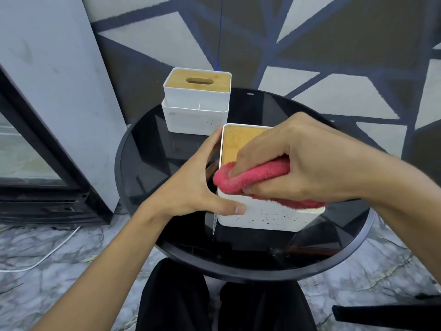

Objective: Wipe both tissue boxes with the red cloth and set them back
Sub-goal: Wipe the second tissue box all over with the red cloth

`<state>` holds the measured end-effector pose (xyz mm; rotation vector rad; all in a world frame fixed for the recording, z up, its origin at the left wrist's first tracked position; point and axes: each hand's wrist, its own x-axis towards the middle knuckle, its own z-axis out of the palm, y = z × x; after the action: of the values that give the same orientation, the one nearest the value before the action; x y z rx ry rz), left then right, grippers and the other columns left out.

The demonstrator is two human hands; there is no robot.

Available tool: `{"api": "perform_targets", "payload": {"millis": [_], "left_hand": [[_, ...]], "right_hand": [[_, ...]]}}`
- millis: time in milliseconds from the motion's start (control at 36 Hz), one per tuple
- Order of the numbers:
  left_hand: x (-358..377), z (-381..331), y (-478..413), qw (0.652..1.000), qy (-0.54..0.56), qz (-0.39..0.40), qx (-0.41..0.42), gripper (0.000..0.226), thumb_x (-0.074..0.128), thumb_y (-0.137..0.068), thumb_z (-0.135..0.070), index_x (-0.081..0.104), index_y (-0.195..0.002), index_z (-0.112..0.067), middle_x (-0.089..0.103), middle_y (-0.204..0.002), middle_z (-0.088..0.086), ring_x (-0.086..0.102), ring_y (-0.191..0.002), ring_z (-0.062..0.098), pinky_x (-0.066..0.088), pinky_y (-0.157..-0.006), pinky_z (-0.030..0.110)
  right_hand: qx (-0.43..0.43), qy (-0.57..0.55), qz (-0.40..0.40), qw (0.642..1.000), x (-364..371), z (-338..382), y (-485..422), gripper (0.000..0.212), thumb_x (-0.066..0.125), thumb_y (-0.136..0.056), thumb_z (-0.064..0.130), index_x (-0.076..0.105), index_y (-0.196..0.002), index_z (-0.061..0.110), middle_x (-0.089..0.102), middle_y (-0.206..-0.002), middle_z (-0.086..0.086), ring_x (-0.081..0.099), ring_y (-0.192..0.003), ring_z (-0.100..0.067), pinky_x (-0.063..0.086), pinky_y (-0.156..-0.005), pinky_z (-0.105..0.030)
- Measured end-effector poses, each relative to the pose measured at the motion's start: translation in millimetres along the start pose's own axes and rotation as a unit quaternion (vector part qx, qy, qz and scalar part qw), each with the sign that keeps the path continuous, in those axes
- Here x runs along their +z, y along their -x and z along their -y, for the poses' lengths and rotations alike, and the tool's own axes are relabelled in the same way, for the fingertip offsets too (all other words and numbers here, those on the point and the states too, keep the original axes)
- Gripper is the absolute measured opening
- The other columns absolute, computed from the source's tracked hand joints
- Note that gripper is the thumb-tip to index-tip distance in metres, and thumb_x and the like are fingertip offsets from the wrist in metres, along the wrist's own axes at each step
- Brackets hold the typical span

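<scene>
On the round black table, the near tissue box is getting its lid wiped.
The table's glossy top looks slick, so a hard stroke could make the near box skid. It stands toward the front middle, with the far tissue box close behind it at the back rim, and a push away might knock that one off. The left hand grips the near box's left side, thumb on the front face, steadying it. The right hand holds the bunched red cloth and presses it on the wooden lid by the front edge. Heavy pressure there could shift the lid. A white cable lies on the floor at left, well apart.
</scene>
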<state>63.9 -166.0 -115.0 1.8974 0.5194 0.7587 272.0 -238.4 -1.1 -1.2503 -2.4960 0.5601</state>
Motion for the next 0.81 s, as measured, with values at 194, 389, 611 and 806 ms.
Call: {"api": "perform_targets", "payload": {"millis": [194, 389, 611, 806], "left_hand": [[-4, -2, 0, 0.999, 0.012, 0.021, -0.023, 0.142, 0.105, -0.057, -0.036, 0.018, -0.168, -0.026, 0.044, -0.164, -0.004, 0.040, -0.155, 0.022, 0.037, -0.126, 0.047], [-22, -9, 0, 0.995, -0.001, 0.074, -0.061, 0.150, 0.103, -0.054, -0.049, 0.011, -0.170, -0.027, 0.027, -0.174, -0.014, 0.020, -0.162, 0.008, 0.015, -0.134, 0.050], [-19, -10, -3, 0.995, -0.016, 0.059, -0.082, 0.137, 0.101, -0.054, -0.038, 0.022, -0.166, -0.036, 0.039, -0.166, -0.020, 0.033, -0.157, 0.007, 0.022, -0.131, 0.053], [-1, -7, 9, 0.994, -0.046, -0.045, -0.085, 0.140, 0.101, -0.044, -0.052, 0.027, -0.162, -0.039, 0.045, -0.158, -0.025, 0.042, -0.149, 0.004, 0.032, -0.127, 0.045]], "right_hand": [[0.029, -0.044, -0.013, 0.999, -11, 5, 3, 0.021, 0.086, -0.089, 0.030, 0.086, -0.108, 0.038, 0.084, -0.096, 0.006, 0.078, -0.089, -0.018, 0.063, -0.081, -0.044], [0.078, -0.138, -0.108, 0.981, -23, -3, 12, 0.025, 0.087, -0.086, 0.021, 0.086, -0.108, 0.033, 0.084, -0.103, 0.012, 0.079, -0.099, -0.007, 0.063, -0.091, -0.033], [0.094, -0.192, -0.156, 0.964, -24, -16, 20, 0.024, 0.084, -0.086, 0.018, 0.085, -0.109, 0.027, 0.085, -0.100, 0.010, 0.081, -0.094, -0.008, 0.061, -0.079, -0.017], [0.102, -0.189, -0.199, 0.956, -23, -20, 23, 0.023, 0.084, -0.085, 0.019, 0.084, -0.107, 0.029, 0.084, -0.098, 0.016, 0.079, -0.092, -0.001, 0.058, -0.077, -0.011]]}}
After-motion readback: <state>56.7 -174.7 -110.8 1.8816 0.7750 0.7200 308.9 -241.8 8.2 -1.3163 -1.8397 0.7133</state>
